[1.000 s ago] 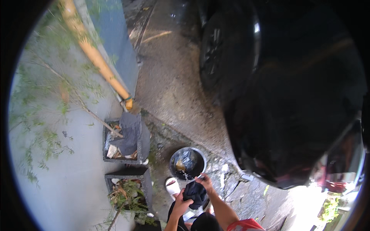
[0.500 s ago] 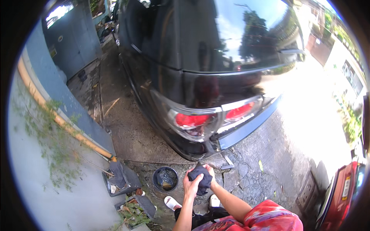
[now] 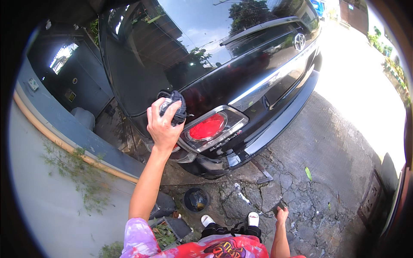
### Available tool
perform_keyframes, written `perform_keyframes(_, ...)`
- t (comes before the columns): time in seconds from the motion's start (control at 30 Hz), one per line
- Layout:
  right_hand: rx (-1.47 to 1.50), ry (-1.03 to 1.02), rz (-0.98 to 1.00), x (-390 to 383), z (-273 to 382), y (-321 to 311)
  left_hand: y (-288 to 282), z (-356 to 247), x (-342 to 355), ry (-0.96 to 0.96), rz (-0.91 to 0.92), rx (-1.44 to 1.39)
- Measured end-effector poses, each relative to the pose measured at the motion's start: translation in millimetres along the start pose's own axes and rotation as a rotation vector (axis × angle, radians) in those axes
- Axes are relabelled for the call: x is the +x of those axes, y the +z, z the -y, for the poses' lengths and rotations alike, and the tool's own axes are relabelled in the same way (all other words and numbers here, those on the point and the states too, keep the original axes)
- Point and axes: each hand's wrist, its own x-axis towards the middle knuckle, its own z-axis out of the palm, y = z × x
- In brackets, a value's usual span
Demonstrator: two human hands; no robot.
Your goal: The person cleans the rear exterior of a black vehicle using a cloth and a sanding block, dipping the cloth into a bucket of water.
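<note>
My left hand grips a wadded black cloth against the rear of the black car, at the left edge of the back panel, just above and left of the red tail light. My right hand is low at the lower right, fingers curled on a small dark object, too small to name. A dark bucket with a little liquid and something in it stands on the ground below the bumper, in front of my white sandals.
A pale wall with an orange pipe and leafy twigs runs along the left, with planters at its foot. A grey door stands behind. Cracked concrete lies at the right, with a drain grate and a sunlit driveway beyond.
My view has risen from the bucket to the car. Both hands held the cloth together; now the left has lifted it to the car's panel, and the right has parted from it downward.
</note>
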Motion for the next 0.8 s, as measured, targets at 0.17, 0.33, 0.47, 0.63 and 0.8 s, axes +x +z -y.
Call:
perform_keyframes(0.17, 0.129, 0.206, -0.103, 1, -44, 38, 109, -93, 68, 0.357, 0.128, -0.079)
perform_keyframes(0.33, 0.121, 0.077, 0.11, -29, 21, 100, 201, -146, 122, 0.392, 0.127, -0.15)
perform_keyframes(0.47, 0.168, 0.056, 0.118, -42, 78, 98, 149, -100, 103, 0.438, 0.168, -0.227)
perform_keyframes(0.63, 0.167, -0.016, 0.034, -79, 110, 114, 11, 46, 42, 0.449, 0.113, -0.301)
perform_keyframes(0.8, 0.382, -0.149, -0.003, -174, 174, 217, -47, 209, -5, 0.539, -0.041, -0.352)
